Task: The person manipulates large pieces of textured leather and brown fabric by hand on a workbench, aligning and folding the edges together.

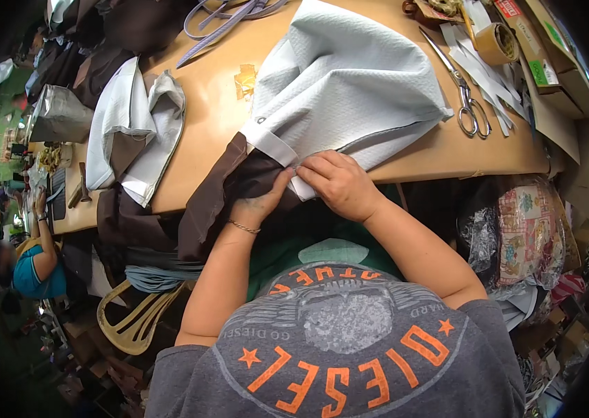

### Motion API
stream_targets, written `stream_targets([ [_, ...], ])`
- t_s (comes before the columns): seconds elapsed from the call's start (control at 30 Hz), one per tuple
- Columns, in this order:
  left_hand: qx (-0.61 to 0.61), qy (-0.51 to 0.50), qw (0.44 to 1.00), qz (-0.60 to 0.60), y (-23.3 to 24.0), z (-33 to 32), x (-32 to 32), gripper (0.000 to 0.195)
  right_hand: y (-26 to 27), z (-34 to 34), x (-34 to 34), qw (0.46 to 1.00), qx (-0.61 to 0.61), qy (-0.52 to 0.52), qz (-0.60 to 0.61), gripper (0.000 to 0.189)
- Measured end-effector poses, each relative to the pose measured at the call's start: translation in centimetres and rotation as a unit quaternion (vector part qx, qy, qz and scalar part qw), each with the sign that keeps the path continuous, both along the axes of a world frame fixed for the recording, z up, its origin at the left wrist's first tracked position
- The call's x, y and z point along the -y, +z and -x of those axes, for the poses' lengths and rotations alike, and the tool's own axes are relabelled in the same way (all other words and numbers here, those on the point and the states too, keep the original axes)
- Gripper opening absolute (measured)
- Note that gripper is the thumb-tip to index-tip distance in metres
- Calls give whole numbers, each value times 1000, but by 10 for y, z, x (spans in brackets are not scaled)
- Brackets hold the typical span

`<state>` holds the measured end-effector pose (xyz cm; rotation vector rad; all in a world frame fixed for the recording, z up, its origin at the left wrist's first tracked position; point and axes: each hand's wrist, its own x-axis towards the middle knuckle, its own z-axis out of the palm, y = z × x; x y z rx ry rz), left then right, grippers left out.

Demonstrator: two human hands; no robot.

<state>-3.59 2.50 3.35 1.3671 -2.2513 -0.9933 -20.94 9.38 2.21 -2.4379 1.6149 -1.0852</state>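
A large pale grey textured fabric piece lies bunched on the table, with a white band and dark brown fabric at its near end. My left hand is at the table's near edge, its thumb and fingers gripping the white band; part of the hand is hidden under the dark fabric. Close beside it, my right hand pinches the same band with bent fingers, its fingertips almost touching the left thumb. A short white end of the band hangs below the fingertips.
Metal scissors and white strips lie right, by a tape roll and cardboard boxes. Another grey and brown fabric piece lies left. Purple-grey cord is at the back. A co-worker sits far left, near a plastic chair.
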Motion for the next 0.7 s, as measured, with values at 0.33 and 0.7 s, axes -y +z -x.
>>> stream_targets([
  [0.33, 2, -87, 988, 126, 18, -3, 3, 23, 9, -18, -1, 990, -135, -4, 38, 27],
  [0.7, 28, -102, 988, 112, 8, -9, 5, 23, 17, -36, -7, 976, -195, -98, -14, 24],
])
